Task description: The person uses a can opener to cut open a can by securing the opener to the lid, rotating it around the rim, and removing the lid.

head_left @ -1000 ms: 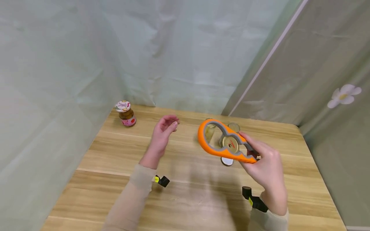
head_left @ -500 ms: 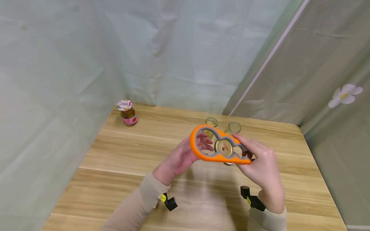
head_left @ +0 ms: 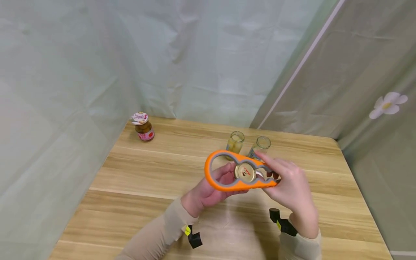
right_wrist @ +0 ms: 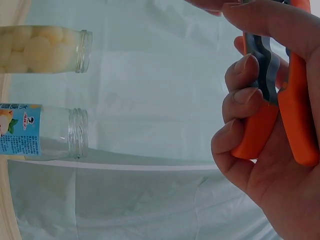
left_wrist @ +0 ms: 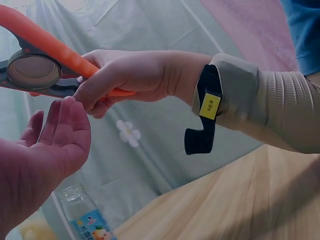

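Note:
My right hand [head_left: 290,182] grips the handle ends of an orange and grey jar opener [head_left: 240,186], held above the table. A gold jar lid [head_left: 245,172] with red print sits in the opener's middle gap; the left wrist view shows the underside of this lid [left_wrist: 34,72]. Just below the opener, my left hand [head_left: 211,191] is palm up with fingers loosely extended. In the left wrist view those fingers [left_wrist: 65,125] lie under the lid, apparently apart from it. The right wrist view shows my fingers curled round the orange handle [right_wrist: 299,120].
Behind the opener stand two lidless glass jars: one with pale round fruit [head_left: 234,142], one with a blue label [right_wrist: 20,130]. A lidded jar with dark contents [head_left: 143,127] stands at the back left of the wooden table [head_left: 130,180]. Curtains hang behind.
My left hand has moved right and come under the opener, turning palm up. The right hand has brought the opener, with the lid in it, slightly left and down.

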Motion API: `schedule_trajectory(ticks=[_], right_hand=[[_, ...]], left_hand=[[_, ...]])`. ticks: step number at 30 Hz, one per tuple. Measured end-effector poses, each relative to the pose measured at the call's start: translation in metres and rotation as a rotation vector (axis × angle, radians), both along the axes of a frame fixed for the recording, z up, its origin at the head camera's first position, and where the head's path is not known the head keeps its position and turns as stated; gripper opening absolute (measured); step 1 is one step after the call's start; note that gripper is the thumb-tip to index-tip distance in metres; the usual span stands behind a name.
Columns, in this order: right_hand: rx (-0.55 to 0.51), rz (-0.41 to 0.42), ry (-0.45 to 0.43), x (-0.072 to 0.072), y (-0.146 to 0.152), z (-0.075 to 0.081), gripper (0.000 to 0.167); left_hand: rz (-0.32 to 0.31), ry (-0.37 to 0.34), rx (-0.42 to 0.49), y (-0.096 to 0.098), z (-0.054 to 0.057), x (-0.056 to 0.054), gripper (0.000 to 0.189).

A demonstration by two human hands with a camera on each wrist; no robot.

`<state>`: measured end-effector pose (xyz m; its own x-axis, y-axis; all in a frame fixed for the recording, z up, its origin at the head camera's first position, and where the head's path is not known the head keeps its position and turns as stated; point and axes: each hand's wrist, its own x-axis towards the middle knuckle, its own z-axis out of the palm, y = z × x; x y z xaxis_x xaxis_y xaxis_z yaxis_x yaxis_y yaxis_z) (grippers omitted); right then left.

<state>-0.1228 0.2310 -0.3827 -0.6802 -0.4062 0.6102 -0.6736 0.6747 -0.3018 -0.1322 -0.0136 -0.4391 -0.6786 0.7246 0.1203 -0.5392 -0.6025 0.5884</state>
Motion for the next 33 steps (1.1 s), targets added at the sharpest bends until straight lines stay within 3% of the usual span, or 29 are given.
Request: schedule_trajectory(ticks=[13, 22, 27, 33], right_hand=[[0.016, 0.039, 0.018, -0.0011, -0.0005, -0.0015, 0.071], [0.016, 0.07, 0.046, -0.0026, -0.0004, -0.0042, 0.072], [0.02, 0.079, 0.044, -0.0026, -0.0001, -0.0049, 0.072], [0.037, 0.061, 0.003, -0.0007, -0.0001, -0.0022, 0.071]], left_hand=[[-0.05, 0.017, 0.072, -0.0009, 0.0002, 0.0002, 0.054], [-0.048, 0.045, 0.079, 0.0007, -0.001, 0.0005, 0.053], [-0.031, 0.029, 0.062, 0.0001, -0.0022, 0.0023, 0.049], [-0.048, -0.049, 0.071, -0.0017, -0.0032, 0.0034, 0.041]])
